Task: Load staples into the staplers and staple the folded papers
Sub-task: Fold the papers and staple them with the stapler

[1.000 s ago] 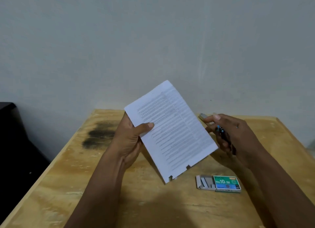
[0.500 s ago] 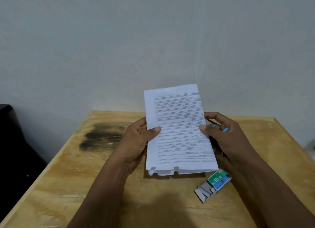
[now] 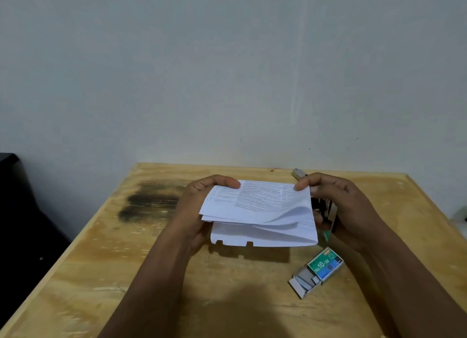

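A printed white paper (image 3: 262, 211) is held above the wooden table (image 3: 101, 274), bent over forward so its top half folds down onto the lower half. My left hand (image 3: 194, 211) pinches its top left corner. My right hand (image 3: 346, 211) pinches the top right corner with thumb and forefinger, while a small stapler (image 3: 326, 211) is tucked in the same palm, its metal tip (image 3: 299, 172) poking out past the fingers. An open green and blue box of staples (image 3: 318, 272) lies on the table to the lower right of the paper, its tray slid out.
The table has a dark burnt stain (image 3: 149, 201) at its far left. A plain wall (image 3: 227, 72) rises right behind the table. A black object (image 3: 15, 211) stands to the left of the table.
The paper was held upright in both hands; now its top half is bent forward and down over the lower half. Both hands moved to the top corners. The staple box has turned slightly.
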